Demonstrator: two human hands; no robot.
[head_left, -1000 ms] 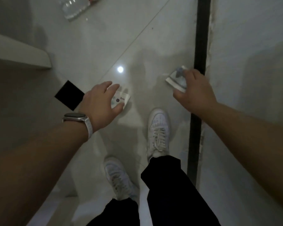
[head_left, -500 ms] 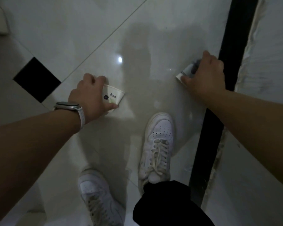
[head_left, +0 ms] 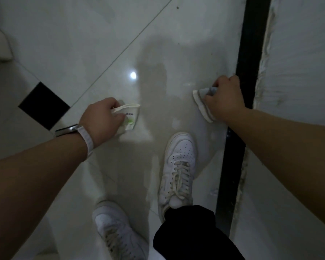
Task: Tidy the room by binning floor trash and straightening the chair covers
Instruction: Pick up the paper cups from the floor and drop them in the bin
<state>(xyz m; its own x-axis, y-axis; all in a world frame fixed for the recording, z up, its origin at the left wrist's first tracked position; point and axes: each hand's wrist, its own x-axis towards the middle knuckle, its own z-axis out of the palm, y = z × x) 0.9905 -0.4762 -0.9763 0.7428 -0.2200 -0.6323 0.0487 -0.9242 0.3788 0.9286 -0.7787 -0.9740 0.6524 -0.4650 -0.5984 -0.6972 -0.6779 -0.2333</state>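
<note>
Small dark print on the side of the cup (head_left: 129, 117), in the grip of the left hand (head_left: 103, 121): a short line of characters, too blurred to read. Just below that line on the same cup, a green mark, shape unclear. No legible text on the other cup (head_left: 201, 102), in the right hand (head_left: 223, 102). No brand readable on the watch (head_left: 69, 129).

crumpled paper cup (head_left: 129, 117): white, green print, squashed, held above floor | white wrapper (head_left: 202, 103): folded, held
</note>
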